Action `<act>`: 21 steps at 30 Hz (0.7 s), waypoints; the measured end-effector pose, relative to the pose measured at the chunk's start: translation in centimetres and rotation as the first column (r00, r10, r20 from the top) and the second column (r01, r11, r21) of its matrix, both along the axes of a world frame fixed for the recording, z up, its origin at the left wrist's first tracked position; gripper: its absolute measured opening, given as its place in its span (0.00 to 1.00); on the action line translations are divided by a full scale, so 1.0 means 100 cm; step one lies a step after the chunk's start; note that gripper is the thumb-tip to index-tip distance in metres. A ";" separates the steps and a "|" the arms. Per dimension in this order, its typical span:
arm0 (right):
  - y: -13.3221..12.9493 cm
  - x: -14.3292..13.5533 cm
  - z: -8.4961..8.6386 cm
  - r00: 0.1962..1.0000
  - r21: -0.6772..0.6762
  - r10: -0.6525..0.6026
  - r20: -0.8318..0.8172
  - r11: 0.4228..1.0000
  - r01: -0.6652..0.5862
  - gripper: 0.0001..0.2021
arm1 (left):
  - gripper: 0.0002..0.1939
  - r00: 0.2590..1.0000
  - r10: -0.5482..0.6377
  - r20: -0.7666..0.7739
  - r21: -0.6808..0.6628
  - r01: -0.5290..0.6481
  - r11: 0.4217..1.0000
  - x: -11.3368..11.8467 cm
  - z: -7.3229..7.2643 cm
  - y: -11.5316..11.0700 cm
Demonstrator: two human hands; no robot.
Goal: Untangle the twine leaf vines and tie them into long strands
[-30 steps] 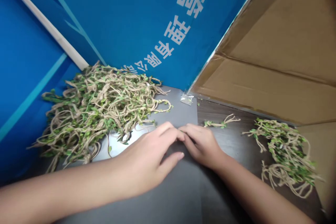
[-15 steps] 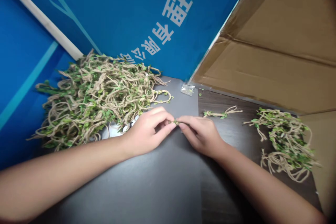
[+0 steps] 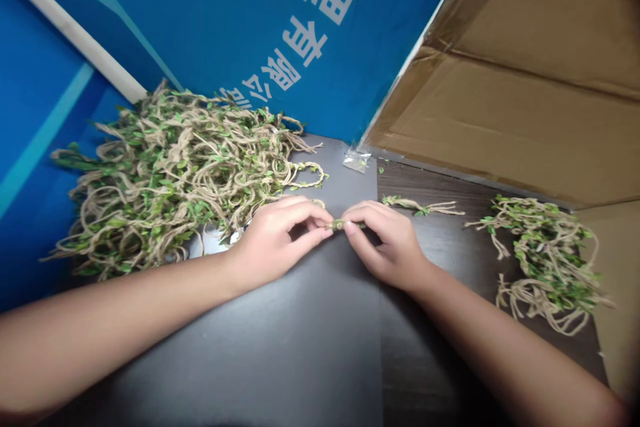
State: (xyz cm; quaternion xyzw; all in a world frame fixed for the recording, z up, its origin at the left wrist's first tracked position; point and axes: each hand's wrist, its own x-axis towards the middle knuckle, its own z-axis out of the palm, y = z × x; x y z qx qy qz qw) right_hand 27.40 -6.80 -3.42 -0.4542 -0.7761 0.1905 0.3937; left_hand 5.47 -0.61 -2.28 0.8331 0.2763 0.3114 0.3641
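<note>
Between the fingertips of both hands runs a short stretch of braided twine with green leaves (image 3: 337, 224). My left hand (image 3: 280, 233) pinches its left end between thumb and fingers. My right hand (image 3: 385, 240) grips the other end the same way, a small gap from the left fingertips. Most of the twine is hidden by the fingers. To the left, partly behind my left hand, lies a big tangled heap of leafy twine (image 3: 185, 173). A single leafy braid with loose ends (image 3: 423, 205) rests just beyond my right hand.
A smaller pile of leafy twine (image 3: 547, 260) lies on the dark wood surface at right. A small clear plastic bag (image 3: 357, 160) sits at the grey board's (image 3: 240, 360) back corner. A blue printed panel (image 3: 225, 20) and a cardboard wall (image 3: 525, 100) close off the back.
The hands have moved slightly apart, so more of the leafy twine shows between the fingertips. The whole view has shifted a little; the piles look unchanged.
</note>
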 end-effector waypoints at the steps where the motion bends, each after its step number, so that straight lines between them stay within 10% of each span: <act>1: 0.000 0.000 0.000 1.000 -0.014 0.005 -0.002 1.000 -0.005 0.05 | 0.03 1.000 0.002 0.003 -0.002 -0.002 1.000 0.000 0.001 0.000; 21: 0.002 0.002 -0.009 0.966 0.201 -0.072 0.248 0.979 0.021 0.03 | 0.04 0.998 -0.005 -0.064 0.061 0.009 0.998 -0.002 -0.002 -0.001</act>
